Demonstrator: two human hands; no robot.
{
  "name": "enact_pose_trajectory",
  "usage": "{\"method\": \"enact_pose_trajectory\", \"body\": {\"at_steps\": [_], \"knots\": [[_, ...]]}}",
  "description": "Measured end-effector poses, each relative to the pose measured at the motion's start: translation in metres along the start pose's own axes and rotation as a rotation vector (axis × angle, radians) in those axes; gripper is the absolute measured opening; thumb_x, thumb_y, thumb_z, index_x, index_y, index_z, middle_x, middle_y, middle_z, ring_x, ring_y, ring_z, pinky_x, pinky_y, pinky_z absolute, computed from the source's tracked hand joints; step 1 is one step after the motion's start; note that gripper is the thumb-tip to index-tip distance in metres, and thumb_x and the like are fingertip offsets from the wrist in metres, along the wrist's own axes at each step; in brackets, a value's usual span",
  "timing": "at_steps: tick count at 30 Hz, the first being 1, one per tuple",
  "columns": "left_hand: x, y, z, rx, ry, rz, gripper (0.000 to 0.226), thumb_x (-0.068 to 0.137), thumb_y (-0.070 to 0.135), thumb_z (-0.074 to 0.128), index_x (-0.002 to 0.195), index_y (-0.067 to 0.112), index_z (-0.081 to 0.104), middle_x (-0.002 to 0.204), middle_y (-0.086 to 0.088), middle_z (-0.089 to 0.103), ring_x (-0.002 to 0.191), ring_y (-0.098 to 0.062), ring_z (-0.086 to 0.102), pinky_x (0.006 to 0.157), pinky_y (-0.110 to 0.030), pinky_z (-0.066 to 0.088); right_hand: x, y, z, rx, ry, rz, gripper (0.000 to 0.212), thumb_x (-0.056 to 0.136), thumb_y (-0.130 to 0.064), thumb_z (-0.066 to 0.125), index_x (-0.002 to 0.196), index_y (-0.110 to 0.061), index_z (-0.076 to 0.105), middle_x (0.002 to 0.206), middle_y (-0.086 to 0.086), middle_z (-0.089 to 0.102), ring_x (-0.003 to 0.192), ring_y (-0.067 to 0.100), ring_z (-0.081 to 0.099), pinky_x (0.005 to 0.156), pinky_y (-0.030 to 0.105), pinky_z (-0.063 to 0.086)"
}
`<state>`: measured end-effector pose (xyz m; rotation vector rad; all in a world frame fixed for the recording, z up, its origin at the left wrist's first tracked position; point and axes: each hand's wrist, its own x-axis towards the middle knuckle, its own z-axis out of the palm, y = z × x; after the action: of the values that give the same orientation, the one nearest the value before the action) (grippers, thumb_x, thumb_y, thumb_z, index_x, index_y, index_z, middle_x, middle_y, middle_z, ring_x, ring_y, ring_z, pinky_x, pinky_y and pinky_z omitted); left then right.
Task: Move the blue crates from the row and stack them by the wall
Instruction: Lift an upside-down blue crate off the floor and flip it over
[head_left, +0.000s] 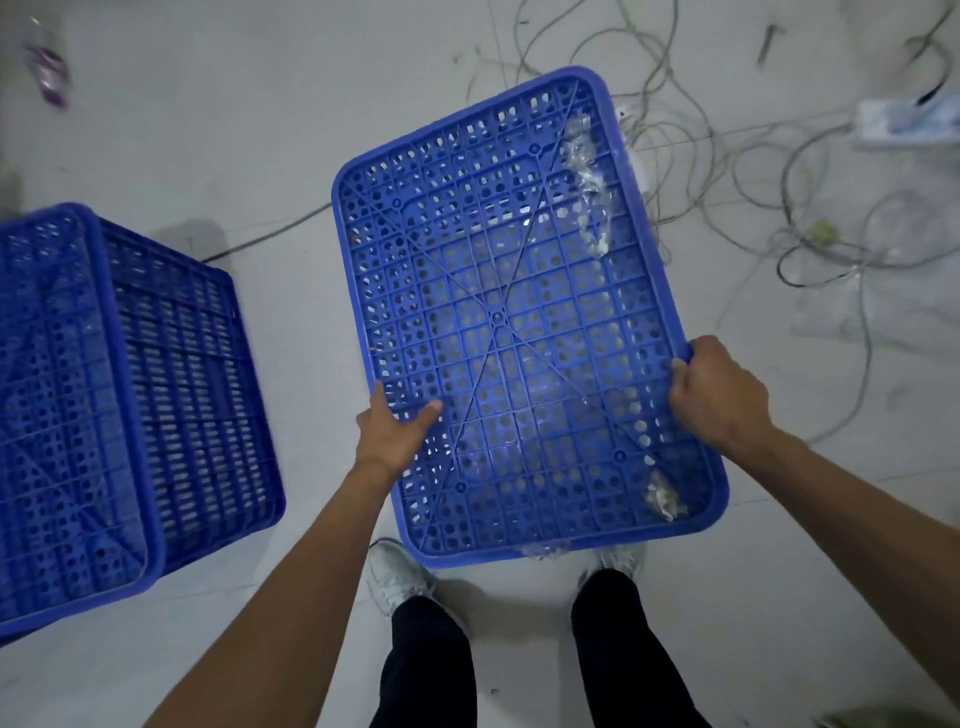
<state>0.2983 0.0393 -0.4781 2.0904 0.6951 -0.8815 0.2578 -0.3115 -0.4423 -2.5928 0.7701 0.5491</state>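
A blue perforated crate (498, 291) is held above the floor in front of me, its gridded bottom facing up at me, with bits of clear plastic wrap stuck to it. My left hand (397, 428) grips its left edge, thumb lying on the grid. My right hand (714, 392) is closed over its right rim. At the left of the head view, another blue crate (171, 384) stands upside down on the floor, apart from the held one.
A tangle of grey cables (810, 228) spreads over the pale floor at the upper right, beside a white power strip (904, 122). My own feet in white shoes (397, 574) stand just below the held crate. A small pink object (49, 70) lies far left.
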Motion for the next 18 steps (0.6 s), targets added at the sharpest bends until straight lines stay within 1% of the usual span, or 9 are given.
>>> {"method": "enact_pose_trajectory", "body": {"at_steps": [1, 3, 5, 6, 8, 11, 14, 16, 18], "knots": [[-0.005, 0.004, 0.005, 0.000, -0.008, 0.032, 0.102, 0.083, 0.057, 0.069, 0.159, 0.029, 0.007, 0.164, -0.010, 0.013, 0.144, -0.034, 0.034, 0.109, -0.044, 0.040, -0.004, 0.000, -0.006, 0.019, 0.020, -0.014, 0.029, 0.102, -0.029, 0.041, 0.116, -0.004, 0.048, 0.100, 0.008, 0.056, 0.076, 0.028, 0.049, 0.070, 0.038, 0.037], [-0.016, 0.014, 0.014, 0.034, -0.044, 0.087, 0.097, 0.086, 0.058, 0.065, 0.159, 0.029, 0.008, 0.166, -0.006, 0.005, 0.152, -0.028, 0.017, 0.119, -0.045, 0.028, -0.013, -0.004, -0.014, 0.048, 0.049, -0.037, 0.030, 0.102, -0.031, 0.042, 0.117, -0.006, 0.048, 0.094, 0.003, 0.054, 0.075, 0.025, 0.049, 0.070, 0.037, 0.036], [-0.028, 0.026, 0.018, 0.102, -0.068, 0.153, 0.091, 0.089, 0.057, 0.060, 0.159, 0.029, 0.009, 0.168, -0.002, 0.001, 0.154, -0.021, 0.005, 0.121, -0.045, 0.019, -0.024, -0.012, -0.021, 0.072, 0.065, -0.069, 0.026, 0.101, -0.032, 0.043, 0.112, -0.009, 0.048, 0.087, 0.001, 0.056, 0.069, 0.023, 0.051, 0.068, 0.035, 0.036], [-0.034, 0.033, 0.018, 0.114, -0.076, 0.192, 0.087, 0.091, 0.056, 0.059, 0.159, 0.029, 0.011, 0.168, 0.000, 0.001, 0.154, -0.020, 0.004, 0.122, -0.045, 0.018, -0.029, -0.017, -0.023, 0.081, 0.068, -0.085, 0.023, 0.101, -0.033, 0.044, 0.109, -0.011, 0.047, 0.082, -0.001, 0.056, 0.065, 0.022, 0.051, 0.067, 0.035, 0.036], [-0.046, 0.044, 0.016, 0.071, -0.104, 0.267, 0.080, 0.094, 0.053, 0.057, 0.158, 0.030, 0.016, 0.167, 0.002, 0.008, 0.153, -0.020, 0.010, 0.122, -0.049, 0.021, -0.041, -0.028, -0.023, 0.100, 0.073, -0.115, 0.022, 0.100, -0.033, 0.047, 0.107, -0.013, 0.047, 0.077, -0.005, 0.055, 0.065, 0.022, 0.054, 0.065, 0.034, 0.037], [-0.064, 0.061, 0.005, 0.012, -0.144, 0.323, 0.068, 0.095, 0.053, 0.055, 0.154, 0.032, 0.028, 0.163, 0.004, 0.025, 0.148, -0.021, 0.028, 0.117, -0.051, 0.031, -0.059, -0.049, -0.019, 0.108, 0.085, -0.168, 0.021, 0.099, -0.035, 0.048, 0.105, -0.015, 0.047, 0.078, -0.002, 0.055, 0.071, 0.026, 0.056, 0.063, 0.036, 0.041], [-0.083, 0.074, -0.009, 0.018, -0.119, 0.391, 0.048, 0.097, 0.050, 0.054, 0.139, 0.027, 0.052, 0.144, 0.004, 0.051, 0.127, -0.016, 0.051, 0.107, -0.041, 0.044, -0.076, -0.072, -0.013, 0.112, 0.068, -0.201, 0.022, 0.099, -0.038, 0.049, 0.103, -0.017, 0.045, 0.078, -0.002, 0.055, 0.069, 0.025, 0.055, 0.060, 0.036, 0.041], [-0.094, 0.078, -0.019, -0.016, -0.103, 0.425, 0.035, 0.099, 0.045, 0.054, 0.125, 0.024, 0.062, 0.129, 0.006, 0.060, 0.112, -0.011, 0.057, 0.100, -0.034, 0.047, -0.090, -0.088, -0.009, 0.122, 0.054, -0.226, 0.023, 0.098, -0.039, 0.049, 0.102, -0.018, 0.045, 0.078, -0.003, 0.055, 0.069, 0.024, 0.058, 0.059, 0.036, 0.043], [-0.102, 0.077, -0.026, -0.065, -0.107, 0.430, 0.027, 0.099, 0.042, 0.055, 0.115, 0.024, 0.066, 0.116, 0.007, 0.065, 0.105, -0.010, 0.061, 0.093, -0.031, 0.050, -0.101, -0.103, -0.005, 0.123, 0.041, -0.249, 0.023, 0.098, -0.042, 0.050, 0.102, -0.020, 0.045, 0.080, -0.004, 0.056, 0.070, 0.022, 0.059, 0.060, 0.036, 0.043]]}}
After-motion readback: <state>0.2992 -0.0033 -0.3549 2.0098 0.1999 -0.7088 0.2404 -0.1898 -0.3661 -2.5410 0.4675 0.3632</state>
